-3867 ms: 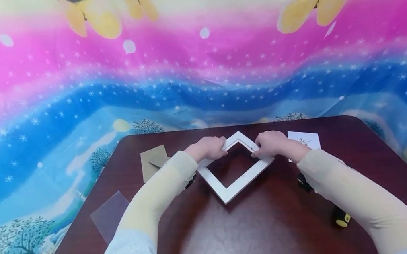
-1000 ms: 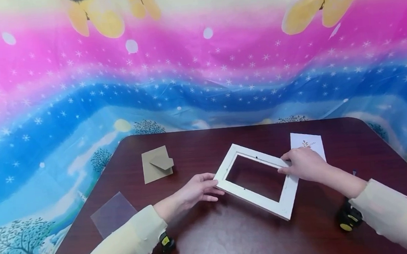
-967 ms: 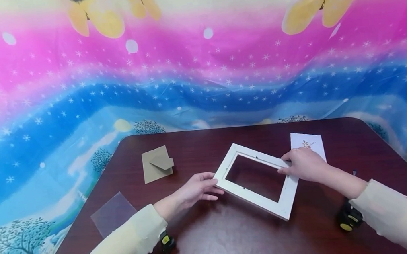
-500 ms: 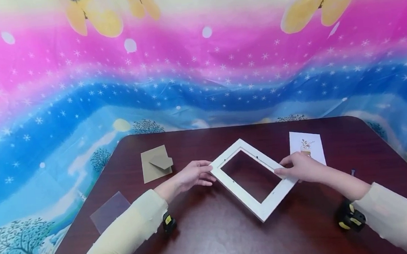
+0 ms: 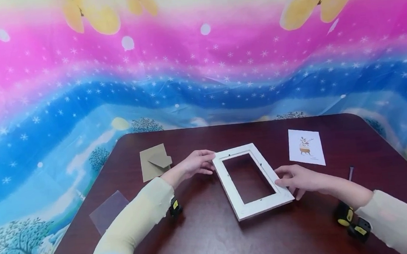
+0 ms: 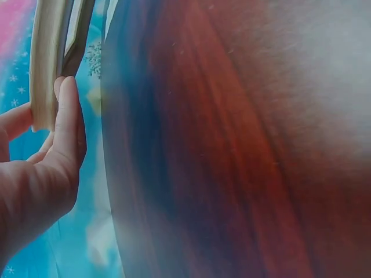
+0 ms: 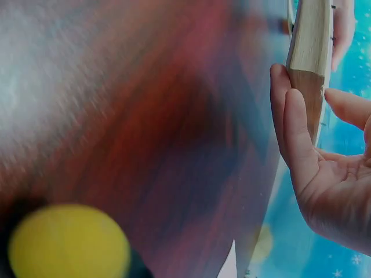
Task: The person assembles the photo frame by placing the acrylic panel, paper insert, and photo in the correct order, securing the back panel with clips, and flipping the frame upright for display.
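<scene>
Picture frame (image 5: 232, 189) held above the table (image 5: 206, 243), back side up; left hand (image 5: 196, 162) pinches its far-left corner, right hand (image 5: 297, 178) its right edge, probably so both ends are supported; brown backing board (image 5: 148, 170), clear sheet (image 5: 109, 209) and printed card (image 5: 306, 147) lie apart, presumably to keep each reachable

Nothing reads clearly. Tiny print lies below the drawn plant on the white card (image 5: 306, 147), at 2 o'clock on the bench (image 5: 206, 243); marks on the yellow patch of the black wrist device (image 5: 175, 207), 9 o'clock, are too small.
</scene>
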{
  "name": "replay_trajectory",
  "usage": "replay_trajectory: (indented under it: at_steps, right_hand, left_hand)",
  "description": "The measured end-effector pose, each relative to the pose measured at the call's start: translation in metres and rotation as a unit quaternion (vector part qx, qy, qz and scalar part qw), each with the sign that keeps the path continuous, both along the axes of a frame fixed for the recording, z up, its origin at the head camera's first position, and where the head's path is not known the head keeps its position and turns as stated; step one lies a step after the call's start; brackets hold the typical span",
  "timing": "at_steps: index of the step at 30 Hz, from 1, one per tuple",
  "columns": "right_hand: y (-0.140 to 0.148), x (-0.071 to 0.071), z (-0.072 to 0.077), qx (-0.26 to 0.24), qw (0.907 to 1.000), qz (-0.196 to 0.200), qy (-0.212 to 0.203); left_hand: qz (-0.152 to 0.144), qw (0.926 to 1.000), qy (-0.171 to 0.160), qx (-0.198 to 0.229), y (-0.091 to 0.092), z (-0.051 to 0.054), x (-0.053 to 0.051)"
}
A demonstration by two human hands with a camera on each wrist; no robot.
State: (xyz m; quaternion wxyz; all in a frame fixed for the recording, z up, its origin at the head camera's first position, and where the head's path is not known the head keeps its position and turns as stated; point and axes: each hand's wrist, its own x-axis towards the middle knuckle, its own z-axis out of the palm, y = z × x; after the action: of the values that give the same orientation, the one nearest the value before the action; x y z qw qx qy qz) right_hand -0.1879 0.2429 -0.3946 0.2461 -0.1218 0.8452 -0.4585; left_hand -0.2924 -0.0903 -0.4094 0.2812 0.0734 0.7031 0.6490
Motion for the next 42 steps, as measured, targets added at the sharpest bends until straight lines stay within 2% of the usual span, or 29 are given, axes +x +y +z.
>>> replay_trajectory:
  at_steps: [4,7,14,19,25,29,34,42]
  right_hand:
    - [-0.005,0.003,-0.007,-0.013,0.9998,0.001,-0.014]
    - [-0.007,0.006,-0.01,-0.019,0.9998,0.0,-0.008]
    - [-0.012,0.01,-0.017,-0.038,0.9992,0.005,-0.002]
    - [-0.013,0.012,-0.018,-0.043,0.999,0.003,-0.005]
    - [-0.016,0.01,-0.017,-0.046,0.9989,0.008,0.001]
    - [-0.017,0.009,-0.018,-0.038,0.9992,0.004,0.007]
    - [-0.016,0.009,-0.021,-0.026,0.9995,0.0,0.016]
    - [-0.019,0.01,-0.021,-0.01,0.9995,0.015,0.026]
  left_hand:
    - [-0.012,0.9998,0.002,-0.017,0.001,-0.003,-0.006]
    - [-0.023,0.9992,0.011,-0.03,0.004,-0.006,-0.011]
    - [-0.024,0.9955,0.041,-0.082,0.015,-0.009,-0.021]
    - [-0.044,0.9885,0.073,-0.125,0.023,-0.008,-0.026]
    - [-0.052,0.9737,0.118,-0.188,0.026,-0.007,-0.029]
    - [-0.054,0.9687,0.139,-0.198,0.027,-0.011,-0.03]
    - [-0.058,0.9653,0.149,-0.206,0.031,-0.014,-0.03]
    - [-0.066,0.9542,0.166,-0.24,0.037,-0.013,-0.026]
